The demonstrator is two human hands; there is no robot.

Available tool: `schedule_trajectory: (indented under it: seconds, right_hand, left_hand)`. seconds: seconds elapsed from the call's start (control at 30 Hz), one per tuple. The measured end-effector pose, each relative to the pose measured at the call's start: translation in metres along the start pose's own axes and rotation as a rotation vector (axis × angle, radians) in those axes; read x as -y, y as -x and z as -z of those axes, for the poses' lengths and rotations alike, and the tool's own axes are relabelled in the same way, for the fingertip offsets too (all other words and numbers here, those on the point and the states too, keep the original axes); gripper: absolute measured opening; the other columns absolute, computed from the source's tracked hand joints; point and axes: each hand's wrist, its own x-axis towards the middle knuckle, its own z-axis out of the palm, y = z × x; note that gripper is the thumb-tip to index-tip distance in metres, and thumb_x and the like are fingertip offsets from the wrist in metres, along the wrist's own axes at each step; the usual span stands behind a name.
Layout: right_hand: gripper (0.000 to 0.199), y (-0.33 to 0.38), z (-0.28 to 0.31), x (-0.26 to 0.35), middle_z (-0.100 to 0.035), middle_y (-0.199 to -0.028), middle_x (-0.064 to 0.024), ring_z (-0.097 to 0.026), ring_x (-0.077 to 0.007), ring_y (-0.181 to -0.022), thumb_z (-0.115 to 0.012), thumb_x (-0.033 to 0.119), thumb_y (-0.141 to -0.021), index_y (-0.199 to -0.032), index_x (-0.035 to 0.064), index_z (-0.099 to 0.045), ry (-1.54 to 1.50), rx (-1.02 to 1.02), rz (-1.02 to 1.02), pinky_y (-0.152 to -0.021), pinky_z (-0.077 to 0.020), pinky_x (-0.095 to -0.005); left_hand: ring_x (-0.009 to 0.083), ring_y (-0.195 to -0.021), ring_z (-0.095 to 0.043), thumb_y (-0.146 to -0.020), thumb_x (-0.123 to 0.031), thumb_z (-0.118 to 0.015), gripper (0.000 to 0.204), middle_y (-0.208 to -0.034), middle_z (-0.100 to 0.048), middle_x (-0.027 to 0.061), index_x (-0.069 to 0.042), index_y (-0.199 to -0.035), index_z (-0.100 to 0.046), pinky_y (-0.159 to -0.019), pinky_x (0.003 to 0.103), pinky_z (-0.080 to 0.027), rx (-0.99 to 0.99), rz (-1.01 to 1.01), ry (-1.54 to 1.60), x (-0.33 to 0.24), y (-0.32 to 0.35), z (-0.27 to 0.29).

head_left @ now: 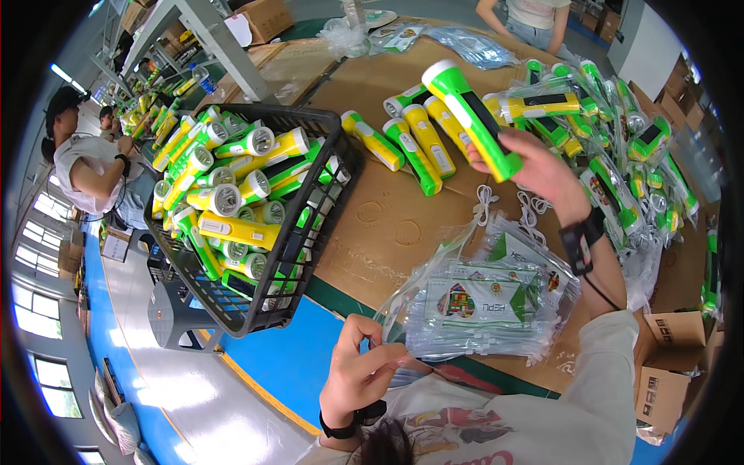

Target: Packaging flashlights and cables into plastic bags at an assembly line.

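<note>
My right hand (540, 164) is wrapped round the lower end of a green and yellow flashlight (474, 122), tilted with its white-rimmed head up and a dark panel along its side. Close to my body, my left hand (358, 370) pinches the edge of a clear plastic bag (397, 308), whose mouth is lifted. Under it lies a stack of clear bags with printed cards (480, 301). Several loose flashlights (428, 139) rest on the cardboard-covered table beyond. Coiled white cables (532, 211) lie between the bag stack and my right hand.
At the left, a black plastic crate (306, 225) is heaped with flashlights. Bagged flashlights (620, 167) pile up at the right, above an open cardboard box (665, 395). A grey stool (177, 314) stands below the crate. Other people (93, 167) are at the far left and across the table.
</note>
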Motion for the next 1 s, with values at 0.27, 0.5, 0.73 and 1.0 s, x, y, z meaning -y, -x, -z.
schedule_trajectory:
  seconds: [0.27,0.5,0.73,1.0]
  right_hand:
    - [0.04,0.078,-0.134,-0.019,-0.063,-0.128,-0.0131,-0.061,-0.0282,-0.12,-0.067,0.005,-0.091,-0.129,0.0028,-0.054,0.654,0.506,0.171,-0.101,-0.0472,-0.0375]
    - [0.028,0.104,-0.115,-0.045,-0.061,-0.1,-0.0108,-0.064,-0.0328,-0.091,-0.064,0.007,-0.082,-0.107,0.0036,-0.053,1.406,0.339,0.288,-0.076,-0.0538,-0.038]
    - [0.028,0.137,-0.157,-0.047,-0.063,-0.096,-0.0152,-0.067,-0.0291,-0.092,-0.063,0.009,-0.078,-0.104,0.0013,-0.055,2.225,0.09,-0.071,-0.076,-0.0558,-0.0385]
    - [0.028,0.095,-0.101,-0.015,-0.064,-0.106,-0.0115,-0.065,-0.0298,-0.098,-0.063,0.006,-0.079,-0.106,0.0026,-0.058,1.382,0.412,0.073,-0.083,-0.0539,-0.0412]
  left_hand:
    - [0.0243,-0.088,-0.052,-0.064,-0.002,-0.08,0.03,-0.096,-0.048,0.0107,-0.004,-0.093,-0.073,-0.075,0.032,-0.044,0.179,0.053,0.204,-0.002,-0.011,-0.016]
    - [0.0232,-0.083,-0.052,-0.067,0.002,-0.079,0.023,-0.093,-0.05,0.0091,-0.004,-0.088,-0.071,-0.07,0.032,-0.044,0.106,-0.028,0.048,-0.012,-0.006,-0.015]
    - [0.0225,-0.078,-0.055,-0.073,0.005,-0.081,0.022,-0.094,-0.051,0.0103,-0.001,-0.087,-0.065,-0.064,0.032,-0.046,0.217,-0.032,0.07,-0.013,-0.018,-0.034]
    - [0.0224,-0.085,-0.055,-0.075,0.004,-0.08,0.042,-0.103,-0.054,0.0114,-0.001,-0.111,-0.061,-0.073,0.033,-0.048,0.058,0.022,0.179,0.015,-0.012,-0.052]
